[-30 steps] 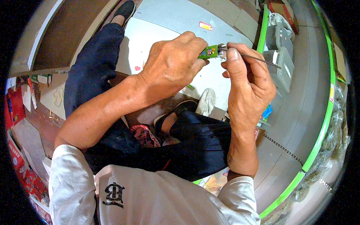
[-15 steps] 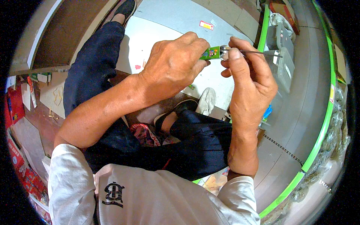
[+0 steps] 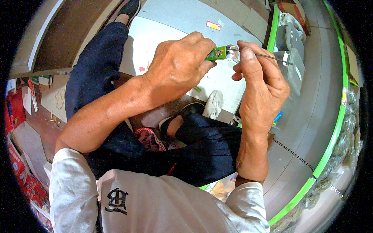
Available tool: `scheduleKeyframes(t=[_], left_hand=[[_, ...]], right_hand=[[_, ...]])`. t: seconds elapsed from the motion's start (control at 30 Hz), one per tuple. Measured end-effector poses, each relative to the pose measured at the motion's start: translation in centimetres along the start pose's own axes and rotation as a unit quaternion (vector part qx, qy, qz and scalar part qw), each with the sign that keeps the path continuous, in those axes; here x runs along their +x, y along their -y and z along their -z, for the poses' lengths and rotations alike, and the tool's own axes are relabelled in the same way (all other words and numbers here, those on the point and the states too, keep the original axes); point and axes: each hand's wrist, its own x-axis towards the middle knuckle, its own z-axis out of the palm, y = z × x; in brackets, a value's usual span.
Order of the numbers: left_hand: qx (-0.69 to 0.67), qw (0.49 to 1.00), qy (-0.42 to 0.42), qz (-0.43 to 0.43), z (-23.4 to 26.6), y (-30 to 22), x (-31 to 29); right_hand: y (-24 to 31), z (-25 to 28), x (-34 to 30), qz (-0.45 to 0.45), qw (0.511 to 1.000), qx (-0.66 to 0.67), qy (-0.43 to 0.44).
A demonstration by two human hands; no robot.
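A small green printed box (image 3: 218,53) is gripped from above by my left hand (image 3: 179,64), fingers wrapped round it so that only its right end shows. That end has whitish flaps standing open. My right hand (image 3: 266,85) pinches a thin dark metal rod (image 3: 276,59) between thumb and fingers. The rod's left tip reaches into the box's open end; how deep it goes is hidden. Its other end sticks out to the right, past my fingers. Both hands are above a pale board (image 3: 229,91) lying on the floor.
A whitish cloth glove (image 3: 214,104) lies near my shoe. Clear plastic bins (image 3: 294,73) stand to the right, inside a long green edge (image 3: 344,83). My legs stretch out below my arms. Packages (image 3: 15,110) lie at the far left.
My right hand has moved slightly right and down, and the rod now slopes more. The box's open end shows more clearly. My left hand has shifted slightly left, still holding the box.
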Motion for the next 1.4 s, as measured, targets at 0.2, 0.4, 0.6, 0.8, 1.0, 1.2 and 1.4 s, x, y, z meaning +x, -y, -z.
scheduleKeyframes(t=[0.2, 0.4, 0.6, 0.8, 1.0, 1.2, 1.4], left_hand=[[0.010, 1.000, 0.000, 0.005, -0.01, 0.08, 0.03], [0.016, 1.000, 0.000, -0.002, -0.02, 0.07, -0.05], [0.020, 1.000, -0.003, -0.008, -0.06, 0.15, -0.03], [0.016, 1.000, -0.005, -0.010, -0.03, 0.14, -0.03], [0.022, 1.000, 0.001, -0.005, 0.07, 0.07, -0.03], [0.016, 1.000, 0.002, -0.005, 0.11, 0.15, 0.02], [-0.040, 0.999, 0.020, 0.010, 0.03, 0.06, 0.04]], right_hand=[[0.16, 0.28, -0.14, 0.019, 0.997, -0.069, 0.001], [-0.31, 0.00, 0.02, 0.032, 0.998, -0.059, 0.004], [-0.07, 0.17, -0.16, 0.024, 1.000, -0.006, -0.012], [0.26, 0.15, -0.30, 0.022, 1.000, 0.001, -0.017], [0.16, 0.24, -0.19, 0.042, 0.999, -0.028, -0.005], [0.31, 0.49, -0.23, 0.053, 0.998, -0.041, -0.002], [0.40, 0.40, -0.33, 0.058, 0.998, -0.030, -0.011]])
